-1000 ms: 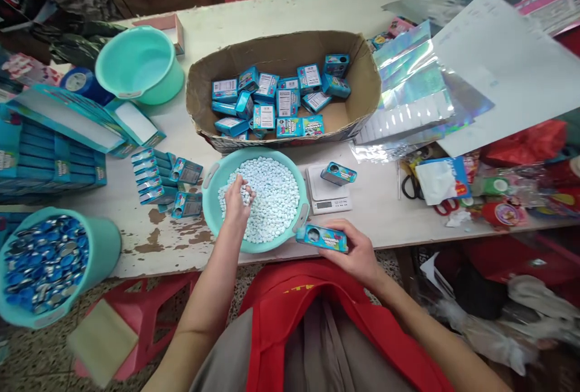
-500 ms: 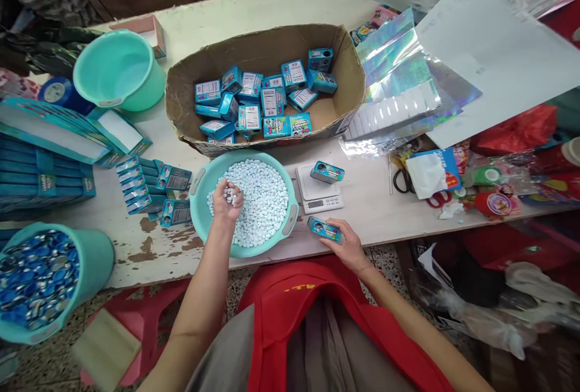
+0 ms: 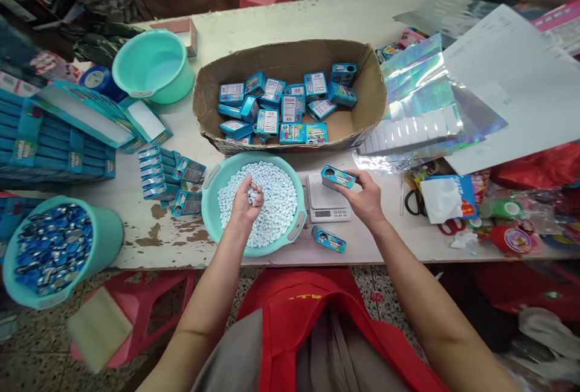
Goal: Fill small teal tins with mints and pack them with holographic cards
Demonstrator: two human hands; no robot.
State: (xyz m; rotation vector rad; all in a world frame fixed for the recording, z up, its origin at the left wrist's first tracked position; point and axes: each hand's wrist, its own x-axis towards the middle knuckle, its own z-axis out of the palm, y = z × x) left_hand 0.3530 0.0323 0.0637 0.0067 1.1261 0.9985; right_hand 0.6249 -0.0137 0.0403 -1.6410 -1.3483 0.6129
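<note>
Worktable: pale, chipped wood (image 3: pixel 281 25), its near edge beside the person's red apron (image 3: pixel 290 334).
Right hand: (image 3: pixel 366 196) thumb and fingers closed on the right end of a blue candy box (image 3: pixel 339 177).
Held box: over the digital scale (image 3: pixel 321 197), left of the gripping fingers, long axis running mostly sideways, round opening toward the left; whether it touches the scale plate I cannot tell. Right hand is the nearer one.
Left hand: (image 3: pixel 245 203) fingers curled around some small white candies, over the heap.
Second box: (image 3: pixel 329 239) lies on the table just below the scale, opening also leftward.
Turquoise basin: (image 3: pixel 209 205) holds the loose white candies (image 3: pixel 277 199), just left of the scale.
Cardboard carton: (image 3: pixel 372 87) behind the basin, with jumbled blue boxes (image 3: pixel 291 109) inside.
Turquoise bucket: (image 3: pixel 107 234) far left, filled with blue and silver pieces (image 3: pixel 53 247).
Second basin: (image 3: pixel 177 81) beyond the stacked cartons (image 3: pixel 67 144).
</note>
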